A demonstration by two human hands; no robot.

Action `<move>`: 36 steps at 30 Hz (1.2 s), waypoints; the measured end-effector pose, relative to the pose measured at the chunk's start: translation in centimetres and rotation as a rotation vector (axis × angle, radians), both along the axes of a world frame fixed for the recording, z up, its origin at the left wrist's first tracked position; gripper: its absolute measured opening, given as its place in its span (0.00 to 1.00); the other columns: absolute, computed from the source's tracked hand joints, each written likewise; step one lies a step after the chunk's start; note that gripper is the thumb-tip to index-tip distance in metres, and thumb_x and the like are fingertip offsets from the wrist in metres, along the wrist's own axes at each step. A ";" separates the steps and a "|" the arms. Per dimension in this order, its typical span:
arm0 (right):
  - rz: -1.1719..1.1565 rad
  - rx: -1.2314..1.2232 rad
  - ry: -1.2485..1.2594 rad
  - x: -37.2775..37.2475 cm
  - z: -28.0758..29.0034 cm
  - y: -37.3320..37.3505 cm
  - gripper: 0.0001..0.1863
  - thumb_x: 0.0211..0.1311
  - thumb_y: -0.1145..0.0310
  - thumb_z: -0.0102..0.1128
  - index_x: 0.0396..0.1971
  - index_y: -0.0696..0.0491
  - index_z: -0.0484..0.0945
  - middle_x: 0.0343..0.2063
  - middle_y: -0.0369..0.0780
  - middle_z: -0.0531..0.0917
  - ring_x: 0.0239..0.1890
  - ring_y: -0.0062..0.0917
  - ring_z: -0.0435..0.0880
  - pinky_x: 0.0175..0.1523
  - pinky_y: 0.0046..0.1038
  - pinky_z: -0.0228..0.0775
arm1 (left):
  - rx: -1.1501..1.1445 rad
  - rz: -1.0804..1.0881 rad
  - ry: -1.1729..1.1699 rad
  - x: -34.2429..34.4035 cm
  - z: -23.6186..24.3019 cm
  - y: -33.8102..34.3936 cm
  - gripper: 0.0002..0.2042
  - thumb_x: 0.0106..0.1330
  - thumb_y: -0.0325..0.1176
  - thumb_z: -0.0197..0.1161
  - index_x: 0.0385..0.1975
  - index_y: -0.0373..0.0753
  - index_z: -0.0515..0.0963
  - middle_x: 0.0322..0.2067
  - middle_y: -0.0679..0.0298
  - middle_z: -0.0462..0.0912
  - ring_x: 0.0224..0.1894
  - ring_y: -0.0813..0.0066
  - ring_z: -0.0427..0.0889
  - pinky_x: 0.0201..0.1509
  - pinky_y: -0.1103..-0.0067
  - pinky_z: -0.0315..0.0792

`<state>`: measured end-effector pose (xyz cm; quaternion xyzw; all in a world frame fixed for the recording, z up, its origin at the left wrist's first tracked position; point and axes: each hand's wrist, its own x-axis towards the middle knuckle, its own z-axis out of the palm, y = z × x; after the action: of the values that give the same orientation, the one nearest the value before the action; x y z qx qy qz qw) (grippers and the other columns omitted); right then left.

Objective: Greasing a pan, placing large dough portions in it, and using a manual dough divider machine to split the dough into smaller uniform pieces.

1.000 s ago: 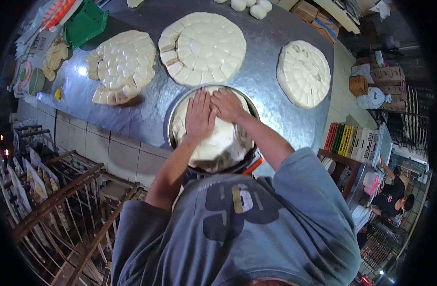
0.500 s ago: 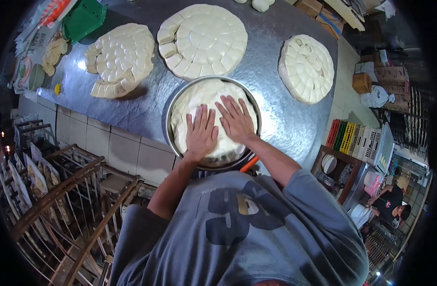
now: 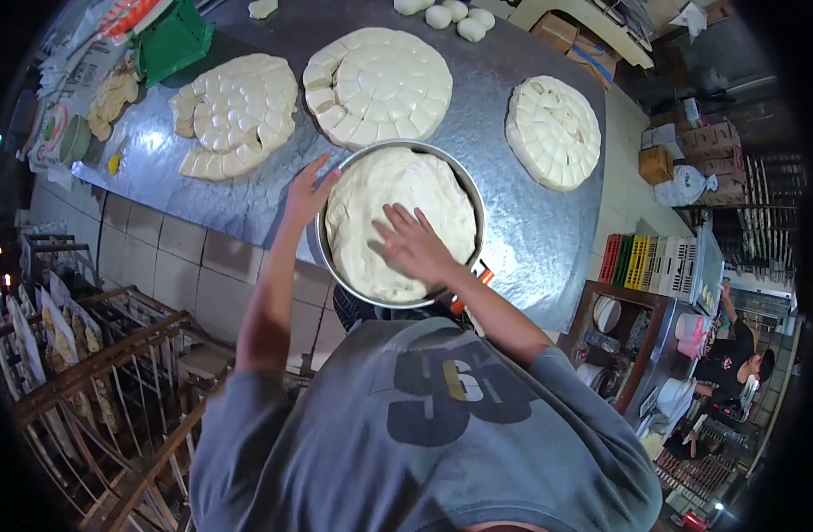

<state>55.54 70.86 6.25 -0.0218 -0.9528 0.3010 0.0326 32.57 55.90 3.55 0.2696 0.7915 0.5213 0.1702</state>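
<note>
A round metal pan (image 3: 479, 197) filled with pale dough (image 3: 397, 182) sits at the near edge of the metal table, in front of my body. My right hand (image 3: 415, 244) rests on the dough, its fingers spread. At the pan's left rim is my left hand (image 3: 309, 193), fingers apart and holding nothing; whether it touches the rim I cannot tell. Beyond the pan lies a large dough round (image 3: 380, 84) scored into pieces. To its left is an irregular scored dough slab (image 3: 238, 111), and a smaller scored dough round (image 3: 553, 133) lies at the right.
Several dough balls (image 3: 451, 16) lie at the table's far side. A green scale-like stand (image 3: 174, 43) is at the far left. Metal racks (image 3: 131, 363) stand at lower left. Stacked crates (image 3: 650, 262) and a co-worker (image 3: 734, 363) are to the right. An orange-handled tool (image 3: 484, 277) lies beside the pan.
My left hand has lifted off the dough and moved to the pan's left rim. My right hand has shifted left and nearer on the dough. The view has shifted slightly.
</note>
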 end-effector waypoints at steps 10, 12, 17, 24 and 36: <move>-1.388 -0.757 -0.094 23.3 -0.5 11.2 0.23 0.67 0.54 0.49 0.51 0.57 0.73 0.46 0.43 0.77 0.46 0.29 0.76 0.51 0.30 0.68 | -0.122 0.412 -0.210 17.5 -1.4 0.5 0.14 0.64 0.37 0.59 0.47 0.39 0.78 0.38 0.53 0.83 0.41 0.61 0.81 0.47 0.73 0.72; -1.350 -0.931 -0.325 24.5 1.8 12.7 0.29 0.66 0.44 0.45 0.51 0.56 0.73 0.43 0.41 0.78 0.42 0.26 0.77 0.46 0.28 0.70 | -0.138 0.563 0.202 23.4 -1.8 0.9 0.13 0.60 0.35 0.62 0.44 0.39 0.78 0.43 0.57 0.79 0.50 0.56 0.72 0.57 0.68 0.63; -1.053 -1.010 -0.239 25.8 -1.2 21.1 0.31 0.65 0.40 0.44 0.43 0.57 0.77 0.33 0.37 0.79 0.34 0.21 0.77 0.41 0.24 0.69 | 0.044 0.934 -0.289 37.5 -5.0 4.1 0.15 0.63 0.35 0.62 0.47 0.37 0.71 0.41 0.61 0.76 0.46 0.69 0.74 0.51 0.72 0.67; -0.997 -0.688 -0.363 23.1 0.6 22.0 0.30 0.62 0.38 0.47 0.13 0.48 0.65 0.12 0.30 0.66 0.14 0.18 0.63 0.20 0.27 0.56 | 1.235 0.593 -1.250 49.0 -2.0 1.3 0.29 0.67 0.57 0.48 0.56 0.37 0.70 0.49 0.61 0.78 0.48 0.74 0.77 0.55 0.75 0.70; -0.189 -0.070 -0.442 21.8 -9.3 -13.9 0.34 0.57 0.41 0.58 0.17 0.63 0.77 0.16 0.36 0.72 0.20 0.23 0.64 0.25 0.35 0.56 | 1.737 1.188 -0.919 69.3 -11.5 -22.9 0.40 0.63 0.69 0.37 0.62 0.38 0.63 0.58 0.54 0.70 0.59 0.58 0.70 0.64 0.62 0.62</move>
<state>77.37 56.92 -3.01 -0.1772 -0.9195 0.3174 -0.1495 101.88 33.03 -7.98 -0.3359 0.0300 0.9386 -0.0732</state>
